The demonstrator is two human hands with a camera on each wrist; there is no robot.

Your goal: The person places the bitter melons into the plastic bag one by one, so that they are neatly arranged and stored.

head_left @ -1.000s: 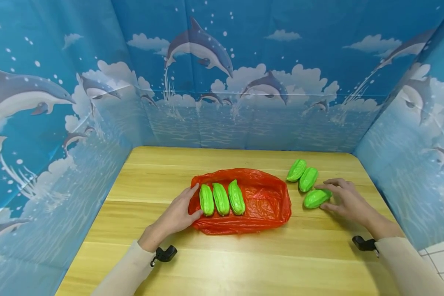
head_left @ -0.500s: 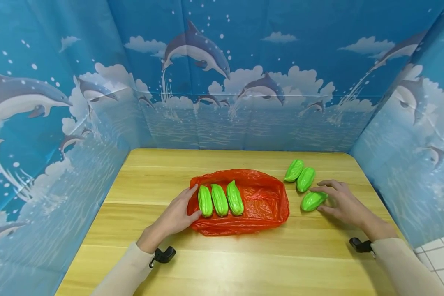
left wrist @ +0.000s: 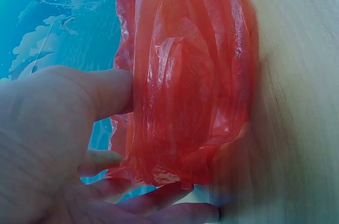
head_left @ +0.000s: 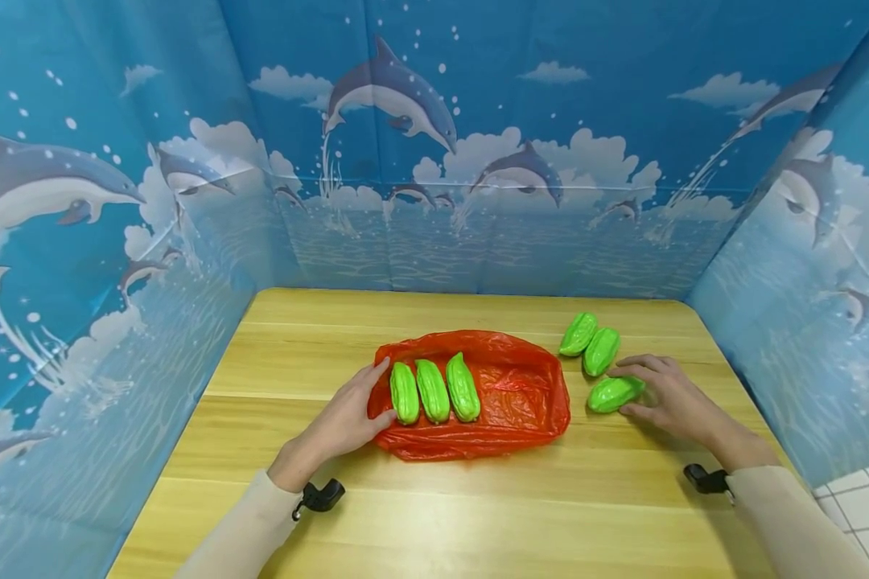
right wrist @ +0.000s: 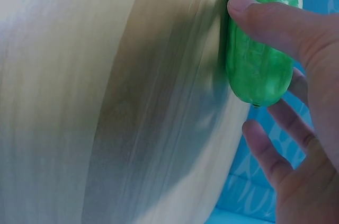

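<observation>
On the table, my left hand (head_left: 350,414) holds the left end of a red plastic bag (head_left: 510,394), thumb at the near side and fingers at the far side. Inside the spread bag, three glossy green ridged bitter melons (head_left: 434,391) lie side by side. To the right, my right hand (head_left: 672,400) grips another bitter melon (head_left: 614,395) between thumb and fingers, low over or on the table. In the right wrist view the thumb lies across this bitter melon (right wrist: 262,68); the ring and little fingers are off it. The left wrist view shows the crumpled bag (left wrist: 180,91) beside the left thumb.
Two more bitter melons, a left one (head_left: 578,334) and a right one (head_left: 602,351), lie together beyond the right hand. The wooden table (head_left: 434,515) stands within a blue dolphin-print curtain (head_left: 478,233). White floor tiles (head_left: 862,503) show at the lower right.
The right hand and its bitter melon have shifted slightly left and toward me, and the melon has turned a little. The left hand and the bag look the same.
</observation>
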